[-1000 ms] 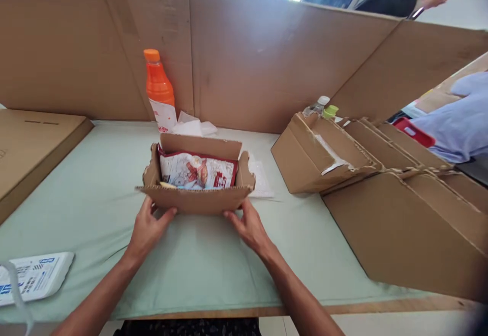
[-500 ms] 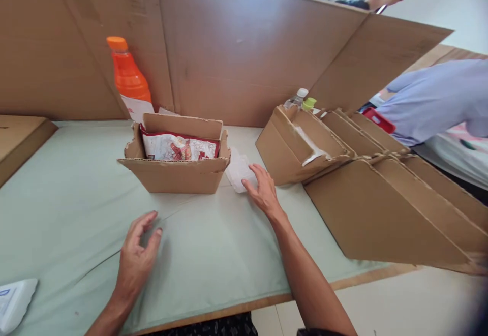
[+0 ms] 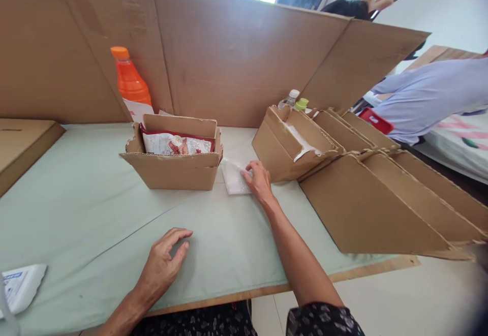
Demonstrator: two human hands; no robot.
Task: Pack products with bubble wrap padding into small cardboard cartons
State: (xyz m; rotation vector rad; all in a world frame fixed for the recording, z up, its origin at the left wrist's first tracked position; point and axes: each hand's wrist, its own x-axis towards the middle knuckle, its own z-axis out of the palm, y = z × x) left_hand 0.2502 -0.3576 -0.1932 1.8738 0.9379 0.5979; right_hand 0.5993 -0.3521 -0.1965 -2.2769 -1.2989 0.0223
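A translucent white plastic packet (image 3: 235, 177) lies on the green cloth, its far left corner raised. My right hand (image 3: 260, 181) grips its right side, thumb and fingers closed over that edge. My left hand (image 3: 166, 255) hovers over the cloth near the front, fingers curved and apart from the thumb, holding nothing. Left of the packet stands an open cardboard box (image 3: 179, 172), with a white and red printed pouch (image 3: 177, 143) upright inside it.
An orange bottle (image 3: 131, 83) stands behind the box against a cardboard partition (image 3: 229, 56). Several open cardboard boxes (image 3: 381, 204) crowd the right side. A white container (image 3: 23, 287) lies at the front left, a flat carton (image 3: 25, 145) at the far left. Another person's sleeve (image 3: 434, 97) shows at right.
My right hand has closed from spread fingers onto the plastic packet's edge, and the packet has shifted. My left hand has moved right, staying open. The view has tilted slightly.
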